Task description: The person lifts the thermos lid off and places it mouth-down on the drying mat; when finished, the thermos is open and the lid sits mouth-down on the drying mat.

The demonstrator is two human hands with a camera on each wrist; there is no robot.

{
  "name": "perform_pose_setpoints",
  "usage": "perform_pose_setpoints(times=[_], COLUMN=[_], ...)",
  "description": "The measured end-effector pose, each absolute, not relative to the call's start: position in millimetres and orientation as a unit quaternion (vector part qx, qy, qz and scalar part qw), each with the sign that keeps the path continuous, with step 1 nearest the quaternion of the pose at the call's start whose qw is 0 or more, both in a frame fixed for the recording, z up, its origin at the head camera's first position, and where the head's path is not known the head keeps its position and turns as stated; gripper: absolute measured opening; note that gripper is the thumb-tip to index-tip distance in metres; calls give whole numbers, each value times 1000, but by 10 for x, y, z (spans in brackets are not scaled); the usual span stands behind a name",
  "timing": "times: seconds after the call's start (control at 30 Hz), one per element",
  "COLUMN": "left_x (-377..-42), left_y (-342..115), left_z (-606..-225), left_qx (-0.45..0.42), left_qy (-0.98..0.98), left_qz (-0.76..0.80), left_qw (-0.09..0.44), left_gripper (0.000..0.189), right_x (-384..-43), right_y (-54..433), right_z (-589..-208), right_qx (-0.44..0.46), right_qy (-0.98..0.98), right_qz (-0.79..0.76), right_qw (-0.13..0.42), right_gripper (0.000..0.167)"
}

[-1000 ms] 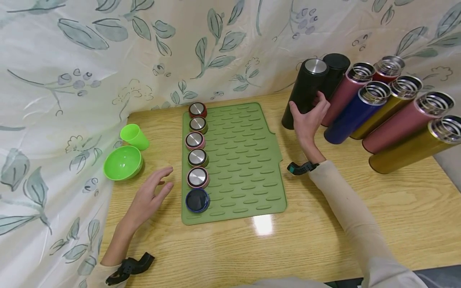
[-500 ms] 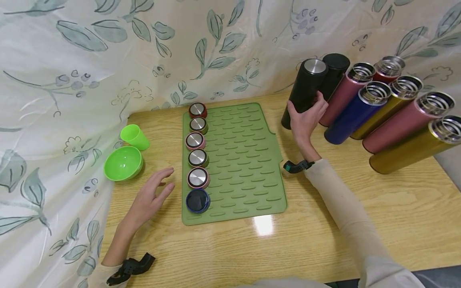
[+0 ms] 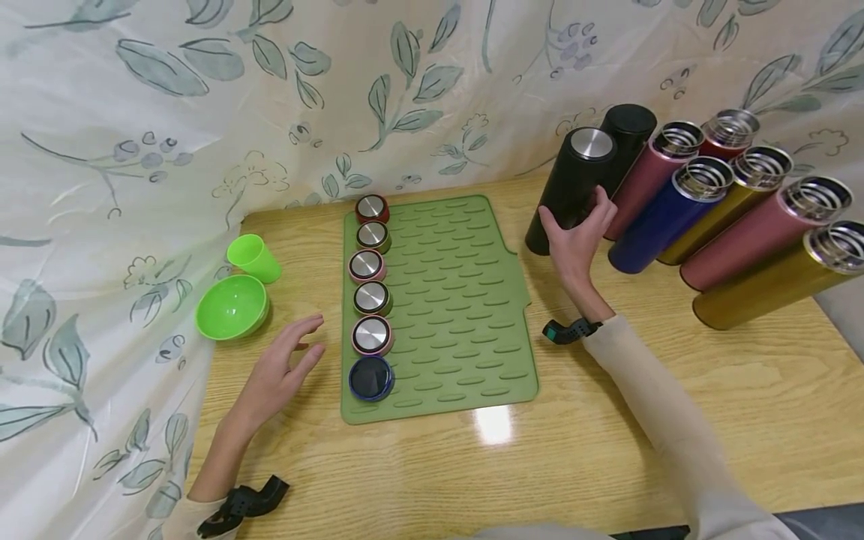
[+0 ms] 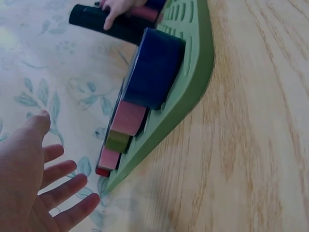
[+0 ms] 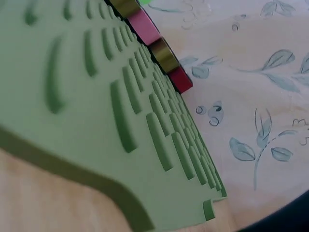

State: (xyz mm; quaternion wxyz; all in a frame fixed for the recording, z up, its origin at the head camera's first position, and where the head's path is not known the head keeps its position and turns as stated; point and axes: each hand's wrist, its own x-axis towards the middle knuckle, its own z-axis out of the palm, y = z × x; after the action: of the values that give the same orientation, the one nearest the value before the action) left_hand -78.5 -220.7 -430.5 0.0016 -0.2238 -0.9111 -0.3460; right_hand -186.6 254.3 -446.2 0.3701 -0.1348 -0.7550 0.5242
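My right hand [image 3: 579, 236] grips a black thermos [image 3: 568, 191] with a silver-topped lid, thumb on its left side and fingers on its right. The bottle stands close to the table, just right of the green mat [image 3: 452, 300]. Along the mat's left edge runs a column of thermos lids: a red one [image 3: 372, 209] farthest, pink and gold ones between, a dark blue one [image 3: 370, 378] nearest. Left of these lids, my left hand [image 3: 277, 375] hovers with relaxed, spread fingers, holding nothing; the left wrist view shows its empty palm side [image 4: 29, 179].
Right of the held thermos stand a second black bottle [image 3: 629, 124] and several lidless ones, including a blue bottle [image 3: 664, 217] and a gold bottle [image 3: 763, 285]. A green bowl [image 3: 232, 307] and green cup [image 3: 254, 258] sit at left. A leaf-patterned curtain [image 3: 270, 97] hangs behind.
The black thermos in my right hand has shifted slightly toward me, away from the second black bottle. My left hand has stayed in place.
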Motion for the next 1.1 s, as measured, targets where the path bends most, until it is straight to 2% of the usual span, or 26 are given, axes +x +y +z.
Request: perform_pose_setpoints(times=[0.27, 0.4, 0.5, 0.63, 0.83, 1.0, 1.1], left_x=[-817, -826, -804, -761, -790, -856, -893], left_y=[-2206, -2201, -2209, -2236, -2262, -2220, -2124], left_z=[-4268, -4275, -4293, -4313, -4281, -4243, -4169], left_qx=[-227, -239, -244, -245, -234, -252, -270], left_qy=[-911, -908, -906, -904, -901, -903, -890], left_qz=[-345, -345, -345, -350, -364, -349, -368], left_qw=[9, 18, 23, 17, 14, 19, 11], left_gripper=[41, 41, 41, 42, 42, 45, 47], right_x=[-1742, -1895, -2040, -2139, -2117, -1987, -1737], right_y=[2615, 2577, 2531, 2523, 2596, 2626, 2637], right_z=[-4356, -4351, -4376, -4421, -4435, -4441, -4314], right_qx=[-64, -99, -135, -159, -156, -101, -37], right_qy=[-771, -812, -832, -825, -806, -796, -800], right_qz=[522, 483, 464, 474, 503, 529, 534], right_qw=[359, 312, 271, 264, 268, 277, 271], right_gripper=[76, 100, 107, 102, 103, 97, 91])
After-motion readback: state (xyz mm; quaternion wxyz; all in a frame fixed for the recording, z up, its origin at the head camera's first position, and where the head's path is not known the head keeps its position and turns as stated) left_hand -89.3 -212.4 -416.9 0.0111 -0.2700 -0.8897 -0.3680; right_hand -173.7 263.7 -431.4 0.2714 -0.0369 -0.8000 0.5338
